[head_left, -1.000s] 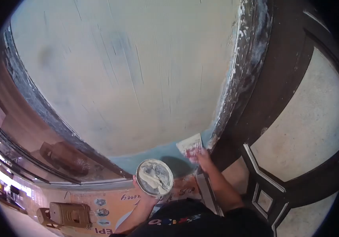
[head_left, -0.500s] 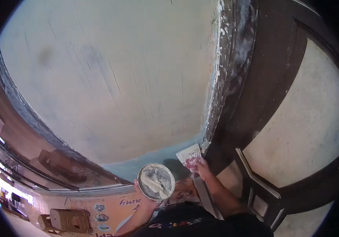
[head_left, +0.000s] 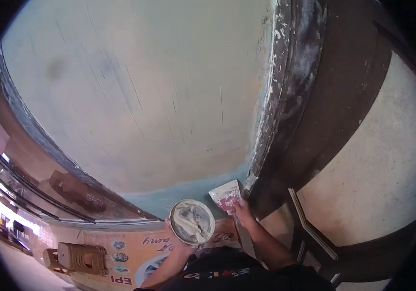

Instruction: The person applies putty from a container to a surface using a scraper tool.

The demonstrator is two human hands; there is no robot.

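My left hand [head_left: 183, 246] grips a round tub [head_left: 171, 220] from below and its left side. Inside the tub lies whitish-grey putty [head_left: 192, 224], with a pale stick-like piece resting across it. In my right hand [head_left: 242, 209] is a wide putty knife [head_left: 225, 193], its reddish part smeared with white and its broad pale edge turned up and left. The blade overlaps the lower right corner of the wall panel [head_left: 159, 121] in this view. That panel is pale cream, with thin dark scratches and a bluish-grey band along its bottom.
Right of the panel runs a dark frame [head_left: 285, 87] with peeling white paint, then dark woodwork around pale panels [head_left: 363, 155]. An orange printed banner [head_left: 135, 252] hangs low behind the tub. Stacked brown plastic chairs [head_left: 79, 258] stand at lower left.
The putty knife has shifted slightly left and down, away from the dark frame edge. The tub stays nearly in place. The view has turned a little.
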